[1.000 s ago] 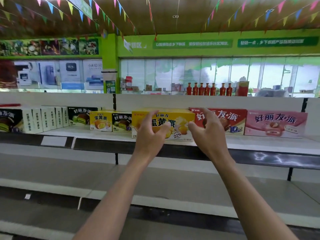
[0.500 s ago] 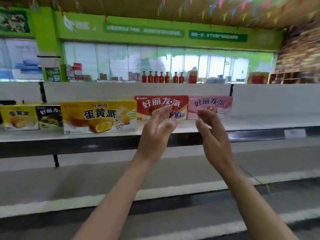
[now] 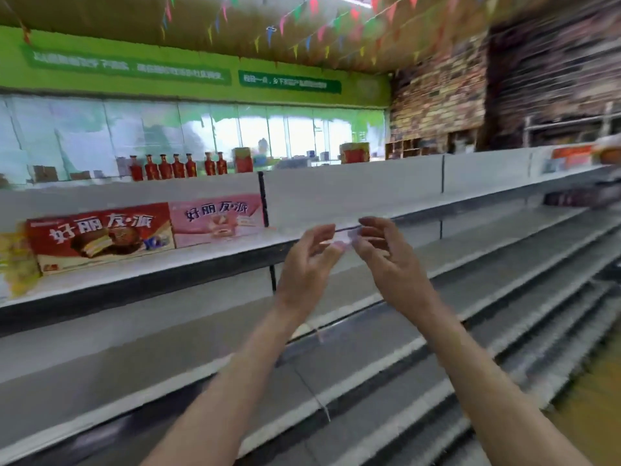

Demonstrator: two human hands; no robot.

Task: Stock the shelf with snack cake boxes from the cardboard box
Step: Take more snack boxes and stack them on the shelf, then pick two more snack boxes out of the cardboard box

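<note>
Snack cake boxes stand in a row on the top shelf (image 3: 201, 260), at the left of the view. Red box (image 3: 100, 237) with a chocolate cake printed on its front; touching its right end, a pink box (image 3: 216, 218). At the far left edge a yellow box (image 3: 15, 260) is partly cut off and blurred. All three face outward, upright, near the shelf's front edge.

Left hand (image 3: 307, 264) and right hand (image 3: 389, 260) are raised side by side in front of the shelf, to the right of the pink box and well apart from it. Neither hand touches a box. Fingers of both are loosely curled, slightly spread, the fingertips of one hand turned toward those of the other. A pale blurred patch lies between the fingertips; cannot tell whether it is a held item or the shelf's label strip behind them.

Lower shelves (image 3: 369, 358) step down below the hands. Beyond the shelf's back panel, a row of red bottles (image 3: 178, 166) stands before a window. Coloured pennants (image 3: 302, 25) hang from the ceiling. Right part of the view is heavily blurred.
</note>
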